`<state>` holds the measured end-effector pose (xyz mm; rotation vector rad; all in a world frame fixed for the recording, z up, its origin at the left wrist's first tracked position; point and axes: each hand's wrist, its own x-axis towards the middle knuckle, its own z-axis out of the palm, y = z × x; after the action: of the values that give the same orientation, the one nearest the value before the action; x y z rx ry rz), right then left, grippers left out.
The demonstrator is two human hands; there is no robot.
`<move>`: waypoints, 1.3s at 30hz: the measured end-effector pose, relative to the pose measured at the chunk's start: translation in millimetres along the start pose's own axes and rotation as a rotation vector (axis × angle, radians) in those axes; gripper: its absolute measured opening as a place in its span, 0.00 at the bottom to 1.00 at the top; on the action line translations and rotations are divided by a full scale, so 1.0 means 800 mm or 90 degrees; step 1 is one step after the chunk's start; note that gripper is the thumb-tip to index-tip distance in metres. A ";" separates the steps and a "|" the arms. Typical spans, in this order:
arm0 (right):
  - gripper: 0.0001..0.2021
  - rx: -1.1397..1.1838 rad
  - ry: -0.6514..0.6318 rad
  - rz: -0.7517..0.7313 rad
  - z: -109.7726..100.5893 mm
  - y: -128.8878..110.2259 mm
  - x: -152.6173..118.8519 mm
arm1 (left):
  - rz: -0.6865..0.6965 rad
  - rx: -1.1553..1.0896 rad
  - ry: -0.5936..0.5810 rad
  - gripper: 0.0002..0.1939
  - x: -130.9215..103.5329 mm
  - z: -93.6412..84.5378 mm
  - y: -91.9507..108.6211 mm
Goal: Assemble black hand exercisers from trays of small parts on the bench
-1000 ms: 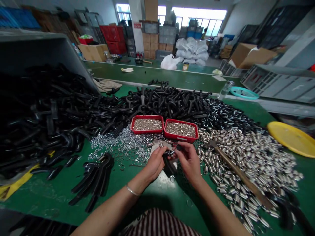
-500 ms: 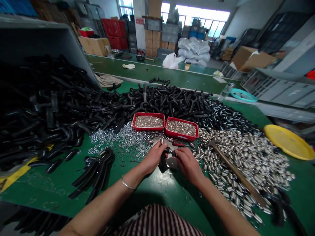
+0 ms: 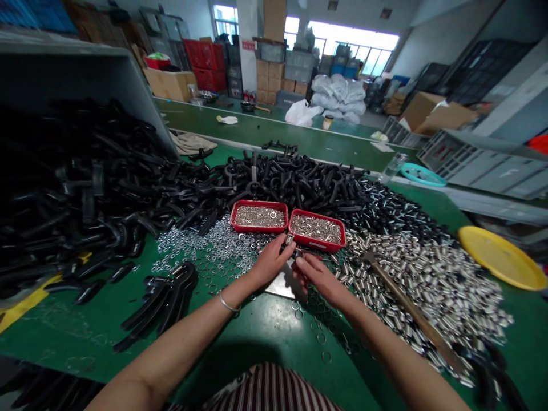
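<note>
My left hand [image 3: 270,261] is closed around a black plastic handle [image 3: 296,252], mostly hidden by my fingers. A small metal spring [image 3: 290,238] shows at the top of that grip, by the thumb. My right hand [image 3: 321,277] is close beside it, fingers curled and thumb against the index finger at the handle's end; what it pinches is too small to make out. Below both hands lies a flat metal plate [image 3: 279,285]. Loose metal rings [image 3: 321,338] are scattered on the green table to the right of the plate.
Two red trays [image 3: 259,228] of small metal parts stand just beyond my hands. Black handles [image 3: 299,177] are heaped behind them. Springs [image 3: 411,279] cover the right side, with a hammer [image 3: 415,308] on top. Several handles [image 3: 171,302] lie at left; a yellow lid [image 3: 500,257] is far right.
The handle has turned, and its dark lower part no longer shows over the plate. My right hand's fingers have curled lower, and more loose rings are visible beside the plate.
</note>
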<state>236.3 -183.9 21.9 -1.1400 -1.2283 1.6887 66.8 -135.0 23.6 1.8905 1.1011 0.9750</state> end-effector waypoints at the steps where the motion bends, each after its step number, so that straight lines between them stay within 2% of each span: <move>1: 0.23 0.010 -0.006 0.003 -0.001 0.002 0.002 | 0.010 0.003 -0.003 0.11 0.001 -0.001 -0.002; 4: 0.29 0.074 -0.083 0.078 -0.007 0.006 0.007 | 0.048 -0.004 -0.012 0.11 0.004 -0.001 -0.005; 6: 0.33 0.035 -0.099 0.110 -0.010 0.006 0.010 | 0.041 -0.023 -0.006 0.11 0.007 0.000 -0.009; 7: 0.32 -0.031 -0.066 0.087 -0.011 0.006 0.011 | 0.023 -0.038 0.000 0.11 0.007 0.001 -0.011; 10: 0.20 -0.267 0.093 -0.070 -0.011 0.006 0.011 | -0.038 -0.090 0.010 0.11 0.006 0.004 -0.018; 12: 0.19 -0.336 0.124 -0.125 -0.009 0.008 0.008 | -0.034 -0.100 0.017 0.11 0.000 0.006 -0.019; 13: 0.22 -0.337 0.097 -0.115 -0.008 0.010 0.006 | -0.018 -0.095 0.019 0.10 -0.003 0.007 -0.018; 15: 0.31 -0.305 -0.008 -0.052 -0.007 0.013 0.002 | 0.021 -0.080 0.013 0.10 -0.009 0.009 -0.017; 17: 0.32 -0.298 -0.065 -0.024 -0.007 0.014 -0.002 | 0.025 -0.065 0.008 0.09 -0.013 0.011 -0.017; 19: 0.23 -0.338 -0.002 -0.065 -0.008 0.013 -0.003 | -0.022 -0.050 0.020 0.09 -0.014 0.015 -0.017; 21: 0.20 -0.355 0.069 -0.099 -0.008 0.013 -0.005 | -0.066 -0.036 0.050 0.09 -0.015 0.019 -0.018; 22: 0.22 -0.340 0.060 -0.087 -0.007 0.014 -0.005 | -0.066 -0.029 0.058 0.10 -0.015 0.020 -0.017; 25: 0.35 -0.278 -0.063 0.001 -0.006 0.018 -0.008 | 0.005 -0.018 0.034 0.08 -0.019 0.021 -0.015; 26: 0.37 -0.293 -0.069 0.006 -0.005 0.020 -0.010 | 0.019 -0.021 0.023 0.08 -0.020 0.022 -0.014; 28: 0.33 -0.355 -0.012 -0.025 -0.005 0.022 -0.012 | -0.006 -0.040 0.018 0.08 -0.023 0.023 -0.014; 30: 0.25 -0.408 0.080 -0.081 -0.004 0.024 -0.014 | -0.069 -0.065 0.038 0.10 -0.024 0.024 -0.013; 31: 0.23 -0.406 0.099 -0.093 -0.003 0.025 -0.014 | -0.089 -0.070 0.052 0.10 -0.025 0.024 -0.012; 33: 0.25 -0.364 0.064 -0.077 -0.001 0.028 -0.016 | -0.078 -0.061 0.066 0.09 -0.026 0.024 -0.010; 36: 0.32 -0.273 -0.065 0.004 0.002 0.030 -0.019 | -0.021 -0.034 0.038 0.08 -0.029 0.024 -0.009; 37: 0.31 -0.281 -0.055 0.004 0.003 0.030 -0.020 | -0.019 -0.031 0.027 0.08 -0.030 0.025 -0.010; 39: 0.26 -0.339 0.033 -0.033 0.004 0.030 -0.023 | -0.031 -0.025 0.023 0.09 -0.034 0.027 -0.014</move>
<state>237.6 -208.1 3.1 -1.4309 -1.7164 1.3156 72.6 -160.3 -2.3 1.8126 1.1349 0.9998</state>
